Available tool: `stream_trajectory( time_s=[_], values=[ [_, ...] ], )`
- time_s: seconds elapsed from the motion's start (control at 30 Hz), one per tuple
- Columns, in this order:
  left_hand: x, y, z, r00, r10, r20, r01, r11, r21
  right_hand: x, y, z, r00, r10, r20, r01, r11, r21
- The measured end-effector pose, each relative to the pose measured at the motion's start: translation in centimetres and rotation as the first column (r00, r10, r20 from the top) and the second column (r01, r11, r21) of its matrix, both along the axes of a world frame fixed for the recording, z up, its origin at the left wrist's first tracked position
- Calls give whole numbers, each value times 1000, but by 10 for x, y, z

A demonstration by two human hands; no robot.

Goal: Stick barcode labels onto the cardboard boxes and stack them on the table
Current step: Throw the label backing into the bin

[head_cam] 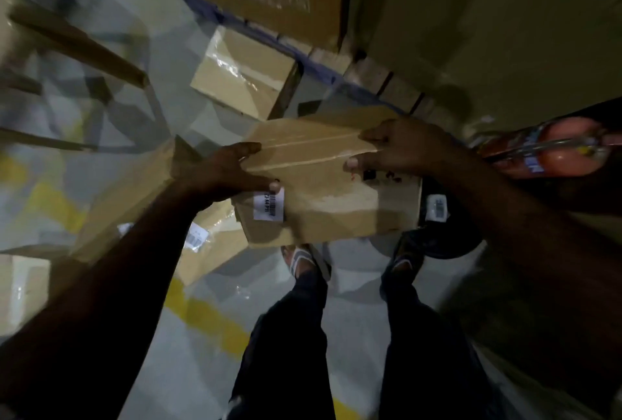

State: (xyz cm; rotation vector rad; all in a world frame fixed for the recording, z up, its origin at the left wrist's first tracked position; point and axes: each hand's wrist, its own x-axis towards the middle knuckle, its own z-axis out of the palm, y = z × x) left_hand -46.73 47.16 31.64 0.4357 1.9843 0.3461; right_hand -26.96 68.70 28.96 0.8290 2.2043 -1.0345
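Brown cardboard box (333,197), head view: off the floor (188,386), carried above the person's feet, likely bound for stacking. Left hand (229,170) grips its left end, fingers (249,148) curled over the top, thumb touching the barcode label (268,206) on the near face, probably pressing it flat. Right hand (397,147) clamps the right end for balance. Another box (242,73) lies on the floor behind. No bench identifiable in the blur.

2 bare forearms reach forward and converge. Left hand (225,174) grips the left end of a cardboard box (333,204), thumb on its near face; right hand (397,147) grips the right end, fingers curled over the top.
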Motion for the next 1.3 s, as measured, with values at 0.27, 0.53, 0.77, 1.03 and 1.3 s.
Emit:
stream_trajectory(
  time_s=[0.27, 0.53, 0.77, 1.03, 1.3],
  values=[
    [23, 22, 137, 973, -230, 0, 216, 914, 342, 102, -40, 179, 951, -309, -19, 306, 932, 192],
    [117, 54, 224, 815, -536, -220, 562, 641, 522, 230, -116, 315, 769, -617, -167, 638, 732, 238],
    [246, 15, 323, 716, -650, -254, 590, 370, 717, 354, -255, 426, 523, -822, -225, 823, 418, 385],
    [452, -76, 464, 542, -804, -245, 420, 7, 907, 500, -484, 544, 135, -830, -541, 838, -196, 509],
    [610, -141, 494, 280, -911, -303, 378, -186, 907, 578, -619, 576, -175, -762, -623, 644, -568, 513]
  ],
)
